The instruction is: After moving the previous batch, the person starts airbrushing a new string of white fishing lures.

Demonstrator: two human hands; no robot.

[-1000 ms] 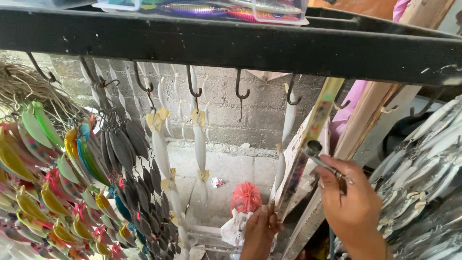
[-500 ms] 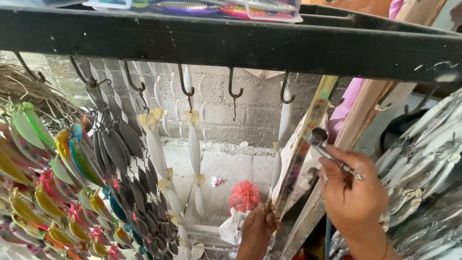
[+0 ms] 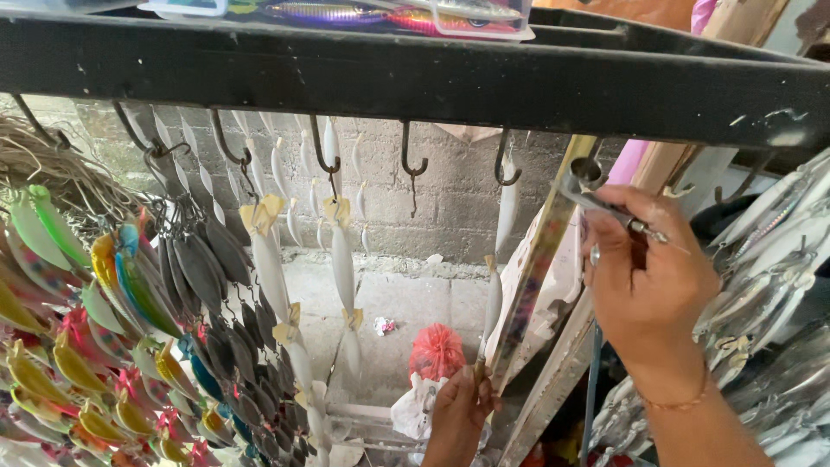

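Airbrush [image 3: 609,207] held beside a hanging white lure [image 3: 493,303], under the black rack bar [image 3: 415,78].
Right hand [image 3: 648,285] has its fingers clenched round the airbrush, nozzle up near a hook [image 3: 506,169]. Left hand [image 3: 458,406] pinches the lure's lower end, fingers closed on it. Painted lures [image 3: 104,346] hang in bunches well to the left; red mesh bag [image 3: 437,350] lies on the floor below.

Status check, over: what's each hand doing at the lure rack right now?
Right hand grips airbrush, aimed at long lure. Left hand pinches lure's lower end. White lures hang alongside, not touching.
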